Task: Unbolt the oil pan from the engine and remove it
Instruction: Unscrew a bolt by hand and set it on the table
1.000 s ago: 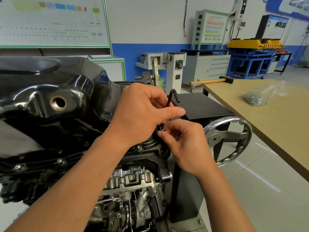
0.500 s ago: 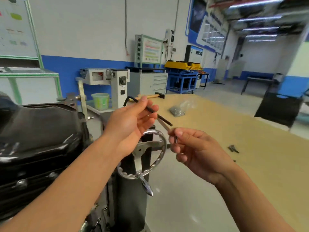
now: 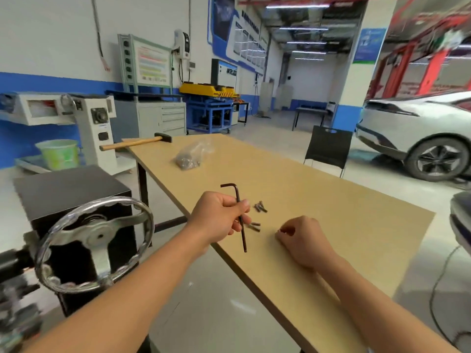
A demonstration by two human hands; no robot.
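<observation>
The oil pan and engine are out of view. My left hand grips a black L-shaped hex key above the near edge of the wooden table, long shaft pointing down. My right hand rests on the tabletop to the right, fingers curled and pinched on a small dark bolt that barely shows at the fingertips. Loose removed bolts lie on the table just beyond the hex key, and two more bolts lie beside its shaft.
The engine stand's chrome handwheel and black housing sit at the left. On the table's far end lie a hammer and a plastic bag of hardware. A black chair and a white car stand beyond.
My view swung right from the engine to the table. Both hands left the oil pan bolt; the left carried the hex key over, and the right came down onto the tabletop.
</observation>
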